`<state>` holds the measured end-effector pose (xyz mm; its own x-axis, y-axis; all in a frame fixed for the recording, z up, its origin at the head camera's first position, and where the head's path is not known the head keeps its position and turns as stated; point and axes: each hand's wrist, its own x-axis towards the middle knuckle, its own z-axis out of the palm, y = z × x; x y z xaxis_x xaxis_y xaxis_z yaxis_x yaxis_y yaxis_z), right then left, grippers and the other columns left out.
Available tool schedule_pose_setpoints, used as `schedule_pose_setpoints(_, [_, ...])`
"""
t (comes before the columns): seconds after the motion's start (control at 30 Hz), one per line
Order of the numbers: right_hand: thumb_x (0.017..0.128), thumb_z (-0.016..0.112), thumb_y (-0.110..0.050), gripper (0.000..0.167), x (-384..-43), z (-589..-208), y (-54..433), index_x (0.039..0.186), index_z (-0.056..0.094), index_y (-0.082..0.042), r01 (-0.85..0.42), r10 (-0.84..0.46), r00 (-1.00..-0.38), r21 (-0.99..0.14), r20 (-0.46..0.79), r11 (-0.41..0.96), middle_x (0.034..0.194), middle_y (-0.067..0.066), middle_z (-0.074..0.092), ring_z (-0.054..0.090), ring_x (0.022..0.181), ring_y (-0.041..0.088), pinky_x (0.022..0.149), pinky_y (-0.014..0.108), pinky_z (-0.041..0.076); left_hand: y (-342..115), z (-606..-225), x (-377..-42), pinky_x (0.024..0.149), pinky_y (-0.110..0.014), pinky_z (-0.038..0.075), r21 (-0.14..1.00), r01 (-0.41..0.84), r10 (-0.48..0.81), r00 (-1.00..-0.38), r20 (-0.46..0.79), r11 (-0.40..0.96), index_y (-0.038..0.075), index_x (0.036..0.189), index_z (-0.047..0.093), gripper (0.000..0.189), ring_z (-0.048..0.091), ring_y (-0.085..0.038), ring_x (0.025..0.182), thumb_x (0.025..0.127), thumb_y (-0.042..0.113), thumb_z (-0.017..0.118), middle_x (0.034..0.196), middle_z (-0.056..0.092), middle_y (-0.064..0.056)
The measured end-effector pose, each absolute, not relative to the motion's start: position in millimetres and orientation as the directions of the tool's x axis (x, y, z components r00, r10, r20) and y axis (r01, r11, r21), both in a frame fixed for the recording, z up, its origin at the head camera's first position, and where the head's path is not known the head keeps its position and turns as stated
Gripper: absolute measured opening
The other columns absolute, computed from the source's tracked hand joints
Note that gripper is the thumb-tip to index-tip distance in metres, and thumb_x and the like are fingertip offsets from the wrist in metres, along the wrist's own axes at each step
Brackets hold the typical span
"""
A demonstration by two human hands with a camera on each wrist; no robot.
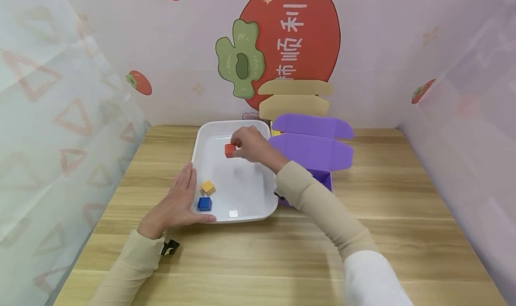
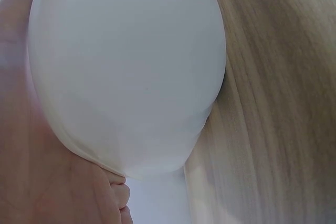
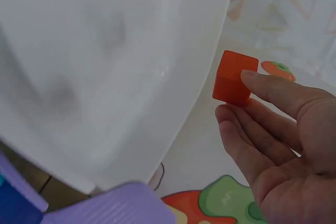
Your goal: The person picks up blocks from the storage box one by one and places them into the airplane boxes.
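In the head view my right hand (image 1: 253, 145) pinches a red cube (image 1: 230, 150) over the far part of a white tray (image 1: 242, 217). The right wrist view shows the same red cube (image 3: 234, 77) between thumb and fingertips. My left hand (image 1: 179, 203) rests against the tray's near left corner, fingers straight along its left side and thumb along its front edge. Inside the tray, close to that hand, lie a yellow cube (image 1: 208, 187) and a blue cube (image 1: 204, 204). The left wrist view has the tray's outer wall (image 2: 131, 77) beside the palm.
Right of the tray stands an open purple box (image 1: 310, 149), partly hidden by my right forearm. Behind it rises a tan box lid (image 1: 294, 104). Patterned sheets (image 1: 181, 73) enclose the wooden table (image 1: 383, 207) at the back and sides.
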<state>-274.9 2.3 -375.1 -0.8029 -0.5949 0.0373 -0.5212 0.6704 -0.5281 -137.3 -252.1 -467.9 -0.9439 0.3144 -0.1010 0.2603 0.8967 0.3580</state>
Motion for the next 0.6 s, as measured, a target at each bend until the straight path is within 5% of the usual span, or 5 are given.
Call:
schedule_pose_setpoints(0.3, [0.089, 0.084, -0.01, 0.017, -245, -363, 94, 0.104, 0.081, -0.003, -0.484, -0.586, -0.808, -0.636, 0.062, 0.601, 0.097, 0.009, 0.08, 0.074, 0.086, 0.021, 0.082, 0.034, 0.065, -254, -468, -138, 0.131, -0.069, 0.008, 0.359, 0.281, 0.33, -0.94, -0.084, 0.89, -0.009, 0.164, -0.007, 0.155, -0.009, -0.046, 0.164, 0.072, 0.081, 0.078, 0.175, -0.02, -0.024])
schedule_pose_setpoints(0.6, [0.087, 0.085, -0.005, 0.021, -220, -374, 181, 0.106, 0.079, 0.001, -0.352, -0.459, -0.888, -0.616, -0.017, 0.705, 0.103, 0.016, 0.08, 0.077, 0.094, 0.027, 0.086, 0.043, 0.066, -253, -470, -139, 0.131, -0.068, 0.007, 0.361, 0.285, 0.336, -0.938, -0.085, 0.888, -0.011, 0.164, -0.005, 0.154, -0.009, -0.046, 0.164, 0.072, 0.08, 0.078, 0.175, -0.02, -0.025])
